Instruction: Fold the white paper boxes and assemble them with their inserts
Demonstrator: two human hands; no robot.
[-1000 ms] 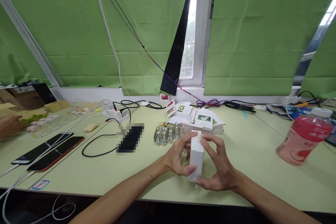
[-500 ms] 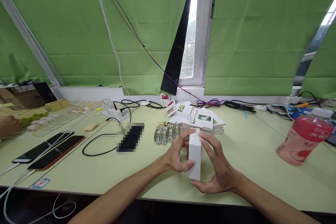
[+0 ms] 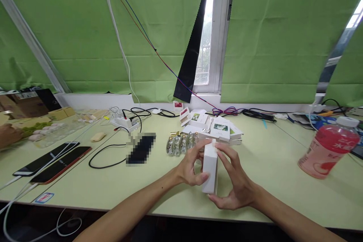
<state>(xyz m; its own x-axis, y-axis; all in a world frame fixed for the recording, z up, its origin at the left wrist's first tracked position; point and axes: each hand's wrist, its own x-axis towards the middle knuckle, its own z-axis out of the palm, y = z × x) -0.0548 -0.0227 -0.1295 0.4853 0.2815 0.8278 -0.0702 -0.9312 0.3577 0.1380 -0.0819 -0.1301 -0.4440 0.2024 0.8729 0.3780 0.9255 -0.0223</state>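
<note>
A narrow white carton (image 3: 210, 172) stands upright near the table's front edge, between my two hands. My left hand (image 3: 194, 168) is closed on its left side, thumb on the front and fingers near the top. The right fingertips press the top right edge while the thumb sits at the bottom corner, so my right hand (image 3: 238, 183) also grips the carton. Just behind lie several small clear glass bottles (image 3: 177, 144) with gold-coloured necks. Beyond them is a pile of flat white cartons (image 3: 222, 129) with flower pictures.
On the right stands a large pink drink bottle (image 3: 326, 151). Two phones (image 3: 61, 164) with white cables lie at the left, near a power strip (image 3: 124, 121). Another person's hand (image 3: 10, 136) is at the far left by an egg tray (image 3: 48, 132). Black cables (image 3: 258, 114) run along the back.
The carton has turned slightly and its lower end has shifted left, so more of its right edge shows. My hands have barely moved. The other person's hand at the far left has shifted.
</note>
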